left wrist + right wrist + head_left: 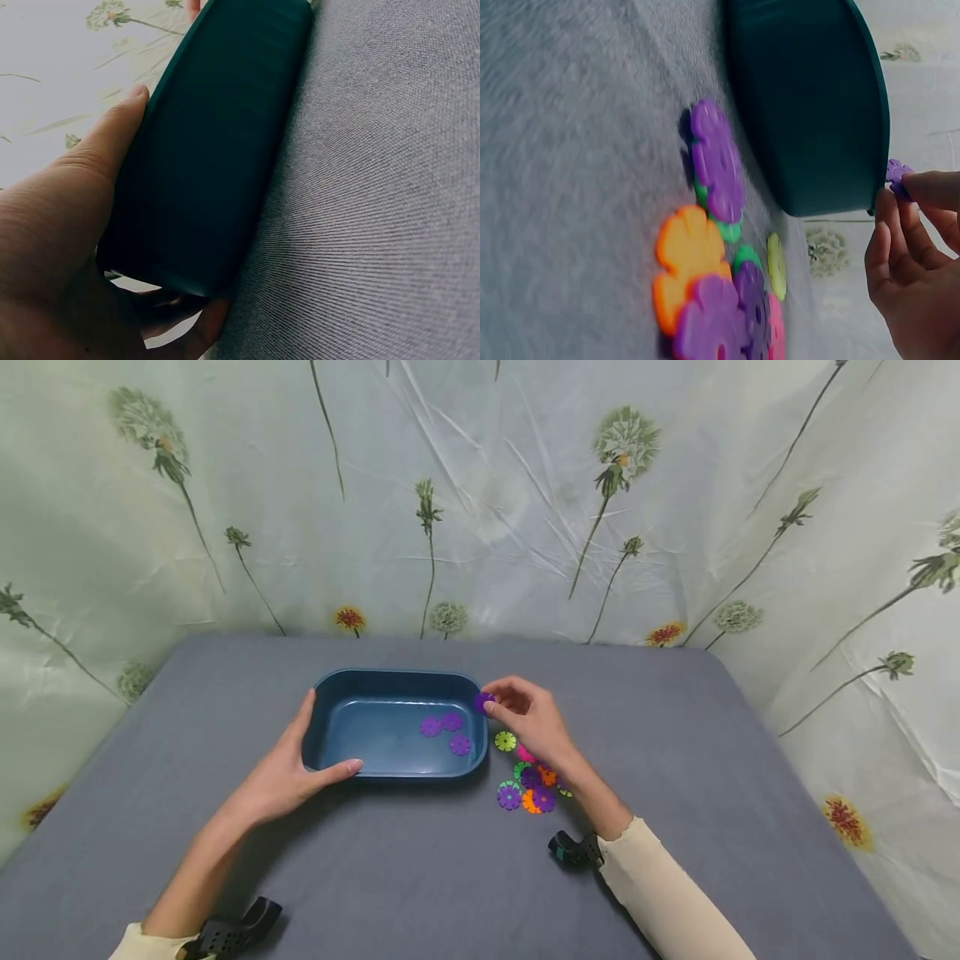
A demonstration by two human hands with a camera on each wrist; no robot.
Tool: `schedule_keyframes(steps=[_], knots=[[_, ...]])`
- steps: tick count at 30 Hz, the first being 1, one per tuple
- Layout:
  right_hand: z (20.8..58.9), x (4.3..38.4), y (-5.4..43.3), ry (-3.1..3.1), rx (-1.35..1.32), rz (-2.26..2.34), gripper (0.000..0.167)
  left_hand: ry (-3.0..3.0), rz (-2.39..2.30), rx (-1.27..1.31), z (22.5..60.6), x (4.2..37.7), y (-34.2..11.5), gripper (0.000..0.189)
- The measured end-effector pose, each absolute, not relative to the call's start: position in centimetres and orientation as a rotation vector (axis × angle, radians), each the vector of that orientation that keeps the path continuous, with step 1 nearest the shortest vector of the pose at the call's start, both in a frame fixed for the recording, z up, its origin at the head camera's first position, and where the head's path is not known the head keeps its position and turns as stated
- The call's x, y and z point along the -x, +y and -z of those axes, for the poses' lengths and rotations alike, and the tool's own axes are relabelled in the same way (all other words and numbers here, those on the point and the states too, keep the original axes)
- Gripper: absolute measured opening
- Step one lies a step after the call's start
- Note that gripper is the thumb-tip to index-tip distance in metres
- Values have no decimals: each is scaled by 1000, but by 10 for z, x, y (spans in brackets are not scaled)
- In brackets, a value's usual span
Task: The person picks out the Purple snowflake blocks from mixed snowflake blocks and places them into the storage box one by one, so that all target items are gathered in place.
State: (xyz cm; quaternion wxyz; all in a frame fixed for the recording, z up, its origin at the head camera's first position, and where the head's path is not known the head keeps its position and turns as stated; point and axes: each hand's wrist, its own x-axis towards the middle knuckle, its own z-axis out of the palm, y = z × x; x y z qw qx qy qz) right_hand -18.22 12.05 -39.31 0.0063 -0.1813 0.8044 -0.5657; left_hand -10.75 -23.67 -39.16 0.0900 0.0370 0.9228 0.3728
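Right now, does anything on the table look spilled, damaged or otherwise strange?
Nothing stands out. The blue tray looks intact, three purple discs lie inside, and the colourful discs beside it mostly overlap, with no visible breakage.

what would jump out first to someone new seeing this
Probably the deep blue rectangular tub on the grey cloth, with three purple notched discs lying inside near its right end. Next, the bright scatter of notched discs by its near right corner, mostly purple, orange and green, and the single purple disc in the right hand's grip at its right rim.
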Motion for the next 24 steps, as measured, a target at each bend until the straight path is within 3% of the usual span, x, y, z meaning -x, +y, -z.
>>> schedule_keyframes(steps=[24], knots=[[390, 186, 87, 2560, 668, 1639, 19, 2725, -1134, -88, 394, 111, -239, 129]])
